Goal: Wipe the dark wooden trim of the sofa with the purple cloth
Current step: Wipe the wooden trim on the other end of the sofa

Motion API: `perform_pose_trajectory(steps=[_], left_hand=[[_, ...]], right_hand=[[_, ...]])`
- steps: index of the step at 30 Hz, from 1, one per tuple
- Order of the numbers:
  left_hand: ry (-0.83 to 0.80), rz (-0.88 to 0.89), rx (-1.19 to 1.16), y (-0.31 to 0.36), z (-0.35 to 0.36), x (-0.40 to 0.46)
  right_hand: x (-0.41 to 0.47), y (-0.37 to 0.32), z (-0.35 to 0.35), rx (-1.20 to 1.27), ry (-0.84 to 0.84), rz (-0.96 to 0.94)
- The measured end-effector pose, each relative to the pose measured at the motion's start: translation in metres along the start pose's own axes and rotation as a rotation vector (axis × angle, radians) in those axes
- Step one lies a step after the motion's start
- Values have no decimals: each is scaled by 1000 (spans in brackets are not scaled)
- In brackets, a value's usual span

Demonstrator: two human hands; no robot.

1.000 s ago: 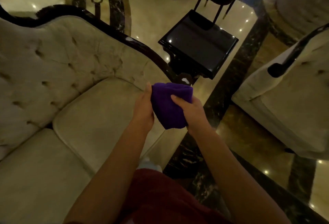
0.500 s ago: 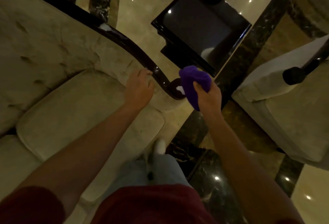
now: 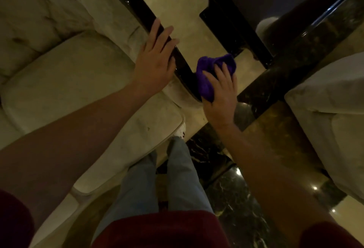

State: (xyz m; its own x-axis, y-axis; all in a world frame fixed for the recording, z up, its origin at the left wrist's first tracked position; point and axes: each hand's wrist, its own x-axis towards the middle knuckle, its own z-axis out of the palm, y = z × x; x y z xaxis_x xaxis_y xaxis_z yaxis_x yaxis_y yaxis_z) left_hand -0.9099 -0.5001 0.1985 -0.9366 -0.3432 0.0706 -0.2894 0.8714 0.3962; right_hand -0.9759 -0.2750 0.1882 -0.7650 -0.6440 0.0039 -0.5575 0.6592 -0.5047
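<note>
The sofa's dark wooden trim (image 3: 130,1) runs as a glossy black band from the top centre down to the curled end of the armrest. My right hand (image 3: 221,94) grips the bunched purple cloth (image 3: 207,74) and presses it against the lower end of that trim. My left hand (image 3: 155,58) lies flat with fingers spread on the trim and the armrest's padding, just above and left of the cloth. The trim's lowest tip is hidden behind the cloth.
The beige sofa seat cushion (image 3: 65,88) fills the left. A black side table (image 3: 234,21) stands just beyond the armrest. A second beige armchair (image 3: 327,110) sits at the right. Polished marble floor (image 3: 275,139) lies between them. My legs in blue jeans (image 3: 157,178) stand below.
My left hand let go of the cloth and settled on the armrest trim. My right hand carried the cloth out to the trim's end and pressed it there. The camera leaned closer and lower.
</note>
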Motion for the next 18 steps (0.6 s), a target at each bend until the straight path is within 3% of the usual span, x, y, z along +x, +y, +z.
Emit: perform_pose_trajectory(steps=[9, 12, 15, 18], left_hand=[[68, -49, 10, 15, 8, 2], [102, -81, -110, 17, 4, 5], [291, -200, -259, 12, -10, 6], [396, -461, -260, 3, -18, 0]], right_hand=[[39, 10, 1, -99, 35, -97], [46, 9, 3, -117, -13, -120], [44, 8, 7, -105, -18, -114], [49, 3, 8, 32, 14, -79]])
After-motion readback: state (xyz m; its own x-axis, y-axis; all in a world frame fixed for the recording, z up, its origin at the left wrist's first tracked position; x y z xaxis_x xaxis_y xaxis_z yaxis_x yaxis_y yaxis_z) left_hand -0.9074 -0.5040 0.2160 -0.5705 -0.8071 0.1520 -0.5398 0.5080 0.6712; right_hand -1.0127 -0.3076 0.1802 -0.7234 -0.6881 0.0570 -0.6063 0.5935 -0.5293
